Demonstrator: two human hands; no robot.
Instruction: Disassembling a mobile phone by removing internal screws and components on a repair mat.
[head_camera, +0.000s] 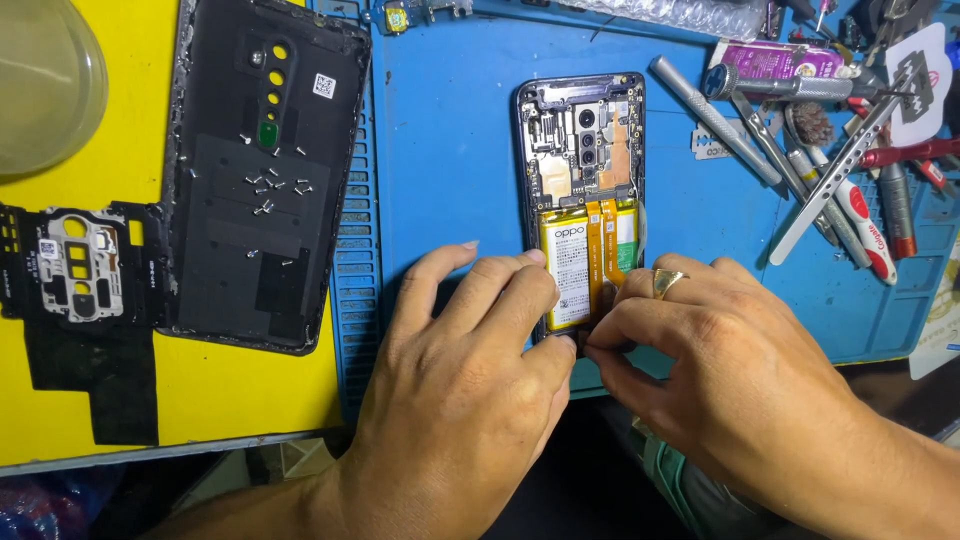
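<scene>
An opened smartphone lies face down on the blue work mat, its circuit board, cameras, white battery and orange flex cables exposed. My left hand rests on the mat and presses against the phone's lower left edge, fingers over the battery. My right hand, with a gold ring, covers the phone's lower right part; its fingertips pinch at the bottom end, next to my left thumb. What the fingers hold there is hidden.
The phone's black back cover lies inside-up on a yellow sheet with several tiny screws on it. A black shield plate lies left of it. Screwdrivers, tweezers and a razor blade crowd the right of the mat.
</scene>
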